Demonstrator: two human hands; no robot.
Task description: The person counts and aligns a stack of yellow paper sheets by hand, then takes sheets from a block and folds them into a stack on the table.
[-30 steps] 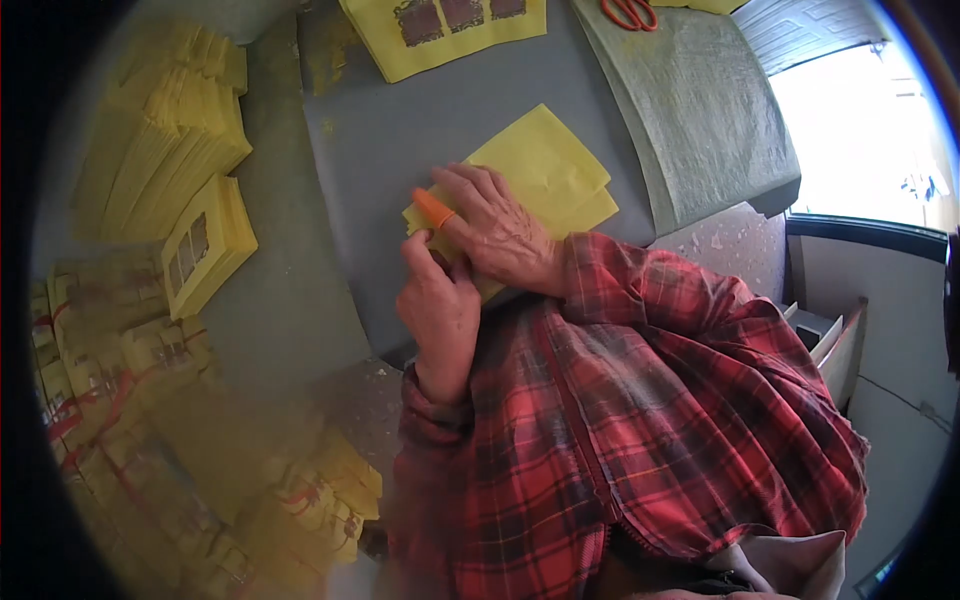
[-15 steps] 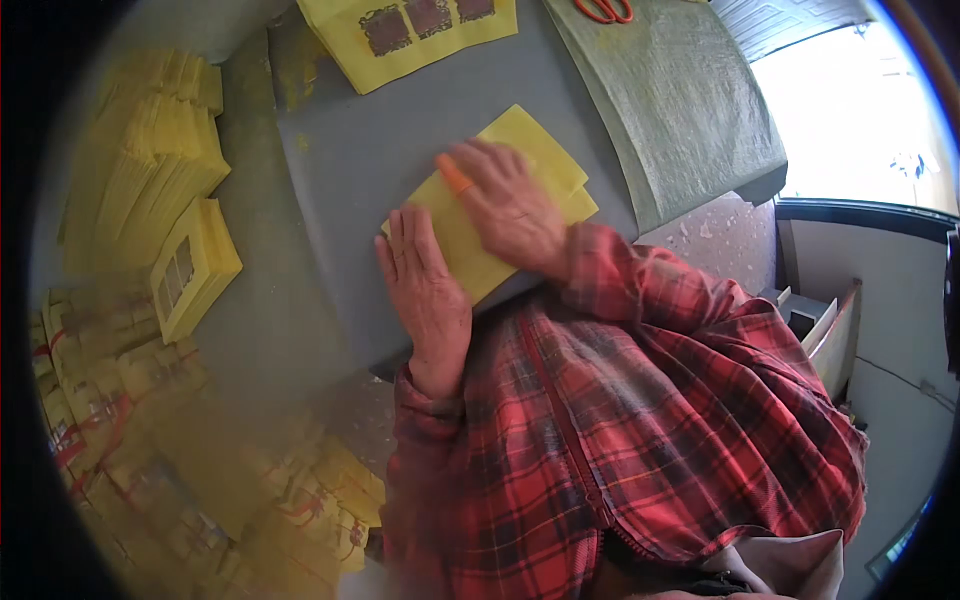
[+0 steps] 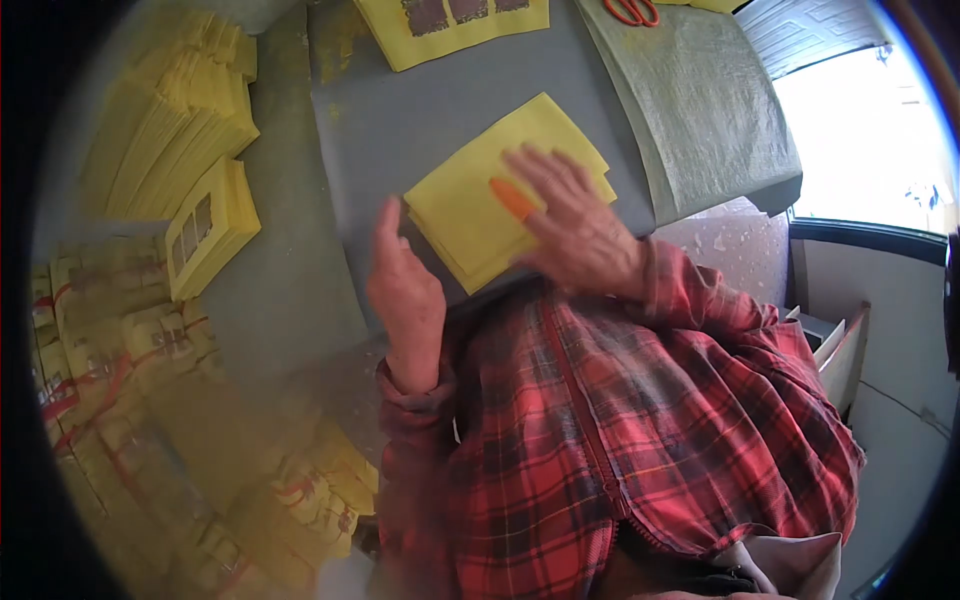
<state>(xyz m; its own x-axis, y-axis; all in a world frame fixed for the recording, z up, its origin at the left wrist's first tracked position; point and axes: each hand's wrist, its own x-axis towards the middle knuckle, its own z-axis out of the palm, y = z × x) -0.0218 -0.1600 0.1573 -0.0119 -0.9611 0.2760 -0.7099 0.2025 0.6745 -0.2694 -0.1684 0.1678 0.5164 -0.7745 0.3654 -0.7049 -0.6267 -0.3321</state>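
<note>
A folded yellow paper sheet [image 3: 470, 215] lies at a slant on the grey table covering, its layers slightly offset along the edges. Over its right part is my right hand [image 3: 580, 225], fingers apart and a little blurred, with an orange cover on one finger. Whether that palm touches the paper I cannot tell. Just off the paper's left corner is my left hand [image 3: 407, 295], one finger stretched out and the others partly bent and hidden. Nothing shows in its grasp.
Yellow paper with printed panels [image 3: 460, 35] lies at the far side, near orange-handled scissors [image 3: 632, 12]. Stacks of yellow paper [image 3: 180, 120] and a smaller printed pile [image 3: 215, 230] stand at left. Red-tied bundles [image 3: 130, 370] sit lower left. A greenish sheet [image 3: 700, 110] covers the right side.
Both hands have drawn apart: the left has come off the paper's left side, and the right has shifted right and down across it. The whole view has also shifted slightly.
</note>
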